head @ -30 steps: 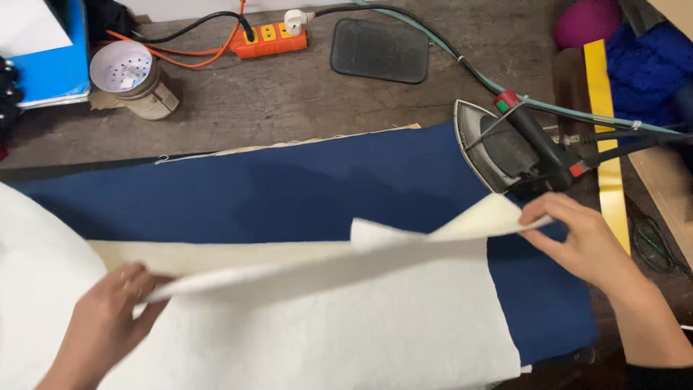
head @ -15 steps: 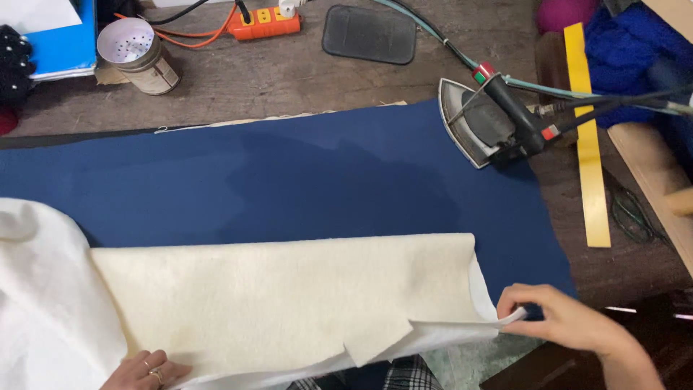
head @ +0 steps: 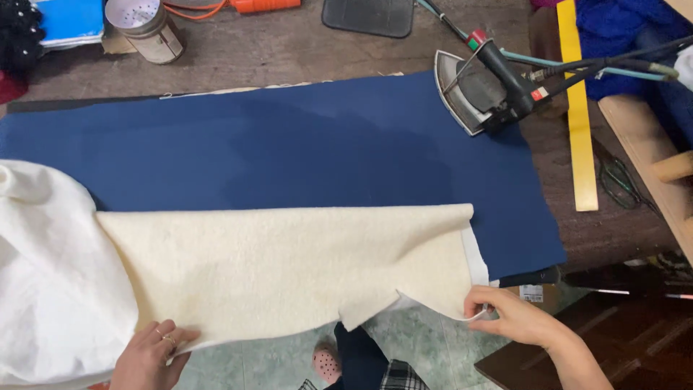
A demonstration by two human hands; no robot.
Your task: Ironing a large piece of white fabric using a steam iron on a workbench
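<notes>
A cream fleece cloth lies folded over the near edge of a table covered by a dark blue cloth. My left hand pinches the cloth's lower left edge. My right hand grips its lower right corner, just past the table's edge. More white fabric bunches at the left. A steam iron with a black handle rests on its side at the blue cloth's far right corner.
A yellow ruler lies on the wooden table right of the iron. A metal shaker jar, an orange power strip and a black pad sit along the far edge. My foot shows on the floor below.
The cream cloth has been drawn towards me and folded down over the near edge. Both hands moved lower with it. The camera view shifted closer to the table.
</notes>
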